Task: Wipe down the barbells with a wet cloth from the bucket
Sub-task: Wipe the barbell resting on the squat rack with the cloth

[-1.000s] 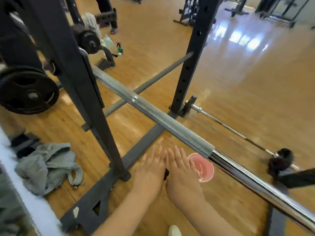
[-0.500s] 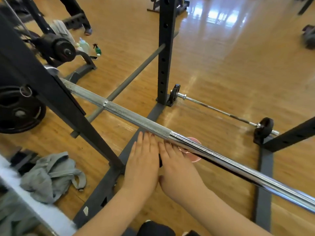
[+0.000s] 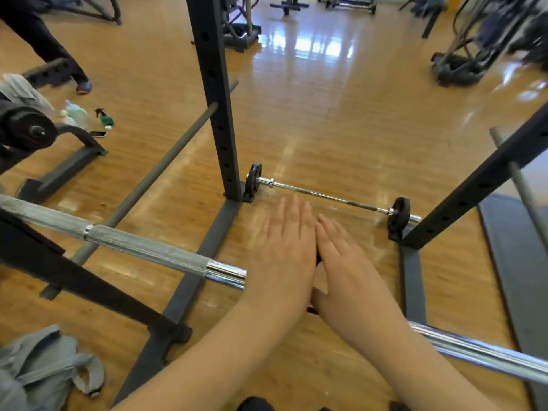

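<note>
With both hands (image 3: pixel 314 256) flat, fingers straight and holding nothing visible, fetch a wet cloth before rubbing along the bar (image 3: pixel 142 250).

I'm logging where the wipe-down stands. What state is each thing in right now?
Left hand: fingers straight, flat over the racked barbell, beside the right hand.
Right hand: fingers straight, flat.
Racked barbell: lying across the rack, partly hidden by the hands.
Small barbell: on the floor, a small plate at each end.
Grey cloth: crumpled on the floor, untouched.
Spray bottle: on the floor.
Bucket: not in view.
</note>
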`<state>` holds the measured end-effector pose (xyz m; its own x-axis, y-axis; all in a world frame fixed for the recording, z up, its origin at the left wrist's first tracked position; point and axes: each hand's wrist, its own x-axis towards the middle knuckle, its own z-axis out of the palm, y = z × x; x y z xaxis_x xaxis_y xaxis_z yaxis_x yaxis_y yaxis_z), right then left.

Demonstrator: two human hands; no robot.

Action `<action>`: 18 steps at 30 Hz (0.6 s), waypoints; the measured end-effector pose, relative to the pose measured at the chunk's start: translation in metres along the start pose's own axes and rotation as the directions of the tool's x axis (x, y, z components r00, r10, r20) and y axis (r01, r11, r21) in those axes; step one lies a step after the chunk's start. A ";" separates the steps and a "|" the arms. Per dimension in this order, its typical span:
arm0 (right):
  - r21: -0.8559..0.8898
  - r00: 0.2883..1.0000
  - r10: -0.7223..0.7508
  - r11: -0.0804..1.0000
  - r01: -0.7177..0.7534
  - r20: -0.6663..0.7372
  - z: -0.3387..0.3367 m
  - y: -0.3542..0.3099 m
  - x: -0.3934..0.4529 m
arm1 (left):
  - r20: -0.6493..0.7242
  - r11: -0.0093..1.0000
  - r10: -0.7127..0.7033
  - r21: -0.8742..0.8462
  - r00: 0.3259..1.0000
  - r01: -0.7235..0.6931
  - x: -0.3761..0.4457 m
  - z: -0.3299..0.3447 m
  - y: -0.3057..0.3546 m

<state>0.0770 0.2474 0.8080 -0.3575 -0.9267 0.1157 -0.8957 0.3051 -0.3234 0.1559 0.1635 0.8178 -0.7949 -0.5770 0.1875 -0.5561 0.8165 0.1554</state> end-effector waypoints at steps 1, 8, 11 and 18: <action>0.001 0.999 0.045 0.999 -0.045 0.015 -0.003 0.010 0.001 | 0.062 1.000 0.020 0.021 0.998 -0.021 0.011 0.000 0.009; 0.026 0.935 0.354 0.935 -0.354 -0.007 -0.031 0.051 -0.010 | 0.159 0.966 0.256 -0.060 0.953 -0.250 0.053 0.026 0.064; 0.027 0.897 0.440 0.898 -0.439 -0.049 -0.040 0.057 -0.032 | 0.135 0.947 0.318 -0.098 0.938 -0.306 0.050 0.030 0.087; -0.166 0.862 0.505 0.847 -0.504 -0.044 -0.065 0.086 -0.076 | 0.207 0.929 0.369 -0.104 0.906 -0.354 0.029 0.028 0.136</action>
<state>0.0099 0.3580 0.8320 -0.7718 -0.6354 -0.0223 -0.6226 0.7624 -0.1762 0.0507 0.2580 0.8173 -0.9756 -0.2180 0.0266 -0.2100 0.9613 0.1786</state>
